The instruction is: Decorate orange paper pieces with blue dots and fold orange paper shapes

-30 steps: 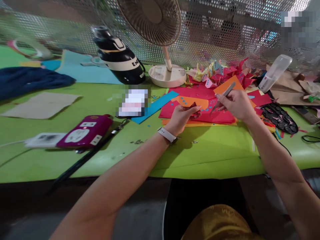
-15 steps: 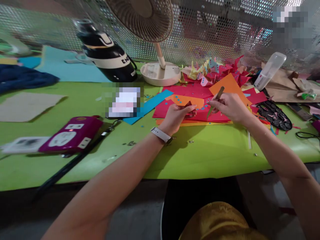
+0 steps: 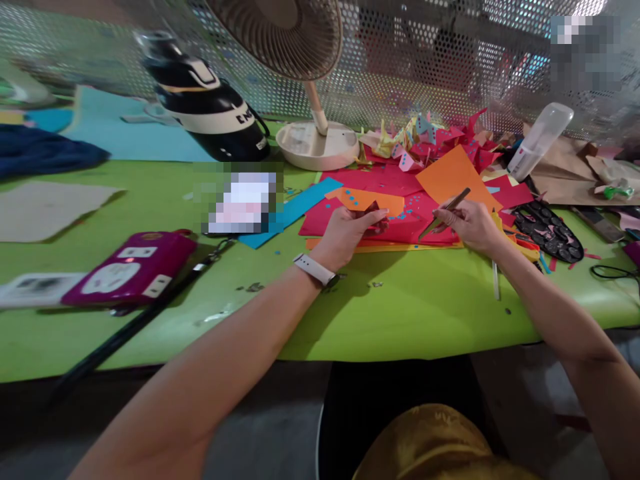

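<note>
My left hand (image 3: 345,235), with a pale watch band on its wrist, is closed on a small dark red folded paper (image 3: 373,208), partly hidden by the fingers. My right hand (image 3: 474,225) pinches slim metal tweezers (image 3: 459,198), their tip pointing down and left over red paper sheets (image 3: 320,223). Tiny blue dots (image 3: 411,205) lie scattered on the red between both hands. Just beyond the left fingers is an orange paper strip (image 3: 387,200) bearing several blue dots. An orange square sheet (image 3: 447,175) rests behind the right hand.
Behind the sheets sits a pile of folded paper pieces (image 3: 425,140), beside a desk fan (image 3: 317,150) and a black bottle (image 3: 215,117). A phone (image 3: 243,203), blue strip (image 3: 305,207) and purple power strip (image 3: 130,267) lie left. Orange-handled scissors (image 3: 523,248) are right.
The tweezers have tilted from steep to flatter, and my right hand has shifted slightly right and down. My left hand keeps its hold on the red folded paper. The view has shifted slightly.
</note>
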Tool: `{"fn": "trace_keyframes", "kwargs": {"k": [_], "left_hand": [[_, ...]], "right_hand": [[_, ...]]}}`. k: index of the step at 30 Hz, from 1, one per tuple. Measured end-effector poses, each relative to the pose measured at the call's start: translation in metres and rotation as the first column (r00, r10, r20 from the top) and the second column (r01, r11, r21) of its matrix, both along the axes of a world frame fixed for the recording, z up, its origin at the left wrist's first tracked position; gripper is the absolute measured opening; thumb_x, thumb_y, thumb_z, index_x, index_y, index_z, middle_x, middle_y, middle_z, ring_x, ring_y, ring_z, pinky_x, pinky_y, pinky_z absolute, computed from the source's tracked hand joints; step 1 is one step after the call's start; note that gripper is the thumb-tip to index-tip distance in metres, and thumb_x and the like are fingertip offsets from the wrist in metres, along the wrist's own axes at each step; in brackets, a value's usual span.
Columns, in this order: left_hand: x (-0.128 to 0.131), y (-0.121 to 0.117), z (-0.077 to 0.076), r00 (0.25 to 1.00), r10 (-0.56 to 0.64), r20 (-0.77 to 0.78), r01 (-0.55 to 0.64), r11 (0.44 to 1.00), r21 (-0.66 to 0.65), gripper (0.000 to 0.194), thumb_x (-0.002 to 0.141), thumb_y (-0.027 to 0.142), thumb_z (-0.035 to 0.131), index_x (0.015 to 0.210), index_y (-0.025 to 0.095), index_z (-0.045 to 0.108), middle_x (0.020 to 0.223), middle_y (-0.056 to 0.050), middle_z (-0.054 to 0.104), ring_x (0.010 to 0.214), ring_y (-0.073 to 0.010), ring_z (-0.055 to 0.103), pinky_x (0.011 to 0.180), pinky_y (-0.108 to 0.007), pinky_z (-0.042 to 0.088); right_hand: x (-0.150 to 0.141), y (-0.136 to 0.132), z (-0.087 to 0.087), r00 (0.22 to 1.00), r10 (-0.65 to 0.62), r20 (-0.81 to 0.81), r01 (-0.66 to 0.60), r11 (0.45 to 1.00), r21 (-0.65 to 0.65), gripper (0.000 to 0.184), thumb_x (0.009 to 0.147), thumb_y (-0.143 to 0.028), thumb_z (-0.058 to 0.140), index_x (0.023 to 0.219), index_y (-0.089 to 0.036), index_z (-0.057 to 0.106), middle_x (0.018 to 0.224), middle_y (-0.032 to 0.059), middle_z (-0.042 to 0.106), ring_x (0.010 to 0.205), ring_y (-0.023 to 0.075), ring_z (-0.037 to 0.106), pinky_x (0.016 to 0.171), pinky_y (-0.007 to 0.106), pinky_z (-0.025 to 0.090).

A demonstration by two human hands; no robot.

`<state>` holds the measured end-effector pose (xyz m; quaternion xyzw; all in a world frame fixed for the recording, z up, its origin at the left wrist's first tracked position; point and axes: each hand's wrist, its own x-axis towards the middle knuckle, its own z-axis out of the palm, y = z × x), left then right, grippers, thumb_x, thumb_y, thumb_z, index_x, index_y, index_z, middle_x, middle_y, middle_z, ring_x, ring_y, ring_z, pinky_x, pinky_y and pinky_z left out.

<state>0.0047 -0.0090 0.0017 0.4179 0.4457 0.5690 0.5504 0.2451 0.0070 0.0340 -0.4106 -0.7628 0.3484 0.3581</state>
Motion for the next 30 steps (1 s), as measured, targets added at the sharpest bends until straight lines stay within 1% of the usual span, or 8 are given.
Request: {"fn": "trace_keyframes", "kwargs": {"k": [5,11,15,20,22,26,30], "left_hand": [[-0.001,0.0,0.0,1.0,0.002,-0.016,-0.002,1.0,0.003,0.032,0.054,0.035,0.089,0.072,0.016,0.071,0.068,-0.004,0.07,0.062,-0.0147,0.064,0.064,-0.028,0.057],[0.0,-0.002,0.004,1.0,-0.011,0.001,0.011,1.0,-0.019,0.031,0.055,0.031,0.088,0.073,0.014,0.07,0.067,-0.001,0.069,0.062,-0.0127,0.063,0.068,-0.028,0.058],[0.0,-0.002,0.004,1.0,-0.012,0.007,0.012,1.0,-0.018,0.029,0.056,0.03,0.088,0.071,0.014,0.07,0.068,-0.002,0.07,0.062,-0.0128,0.064,0.068,-0.028,0.057],[-0.001,-0.002,0.002,1.0,-0.027,-0.007,0.027,1.0,-0.005,0.031,0.057,0.032,0.088,0.075,0.013,0.07,0.068,-0.002,0.07,0.062,-0.0124,0.064,0.066,-0.027,0.056],[0.001,-0.004,0.002,0.999,-0.037,-0.02,0.037,0.999,0.013,0.033,0.058,0.034,0.088,0.076,0.013,0.07,0.068,-0.002,0.07,0.061,-0.0123,0.063,0.066,-0.027,0.057],[0.01,-0.012,0.003,0.994,-0.093,-0.064,0.095,0.995,0.028,0.036,0.06,0.038,0.088,0.079,0.012,0.071,0.072,-0.004,0.072,0.063,-0.0141,0.065,0.069,-0.03,0.058],[0.018,-0.02,0.003,0.976,-0.179,-0.127,0.183,0.983,0.02,0.041,0.061,0.042,0.087,0.085,0.013,0.072,0.073,-0.005,0.073,0.064,-0.0159,0.068,0.069,-0.032,0.06]], "right_hand": [[-0.002,0.0,-0.005,1.0,0.004,0.018,-0.005,1.0,0.023,0.047,0.085,-0.066,0.06,0.083,-0.019,0.065,0.078,0.0053,0.074,0.07,0.0202,0.075,0.064,0.03,0.06],[-0.002,0.0,-0.007,1.0,0.008,-0.006,-0.008,1.0,0.009,0.047,0.083,-0.066,0.062,0.08,-0.02,0.063,0.071,0.004,0.072,0.067,0.0205,0.075,0.058,0.028,0.058],[-0.004,-0.002,-0.009,0.999,-0.025,-0.032,0.025,1.0,-0.002,0.046,0.081,-0.067,0.063,0.079,-0.02,0.062,0.069,0.0033,0.071,0.066,0.0197,0.075,0.056,0.027,0.058],[-0.006,-0.004,-0.005,0.984,-0.044,-0.171,0.04,0.999,-0.029,0.047,0.08,-0.065,0.066,0.08,-0.019,0.063,0.072,0.0049,0.074,0.064,0.0186,0.074,0.057,0.026,0.06],[-0.007,-0.005,-0.001,0.966,-0.089,-0.242,0.085,0.996,-0.027,0.048,0.08,-0.066,0.066,0.079,-0.018,0.062,0.071,0.0051,0.074,0.063,0.0184,0.075,0.054,0.025,0.059],[-0.01,-0.008,0.004,0.899,-0.227,-0.376,0.247,0.969,0.006,0.048,0.082,-0.067,0.063,0.078,-0.019,0.062,0.066,0.0035,0.073,0.063,0.0181,0.075,0.045,0.02,0.052],[-0.014,-0.012,0.004,0.844,-0.294,-0.448,0.34,0.94,0.024,0.046,0.085,-0.066,0.06,0.077,-0.021,0.062,0.065,0.0023,0.074,0.062,0.0169,0.075,0.046,0.02,0.053]]}}
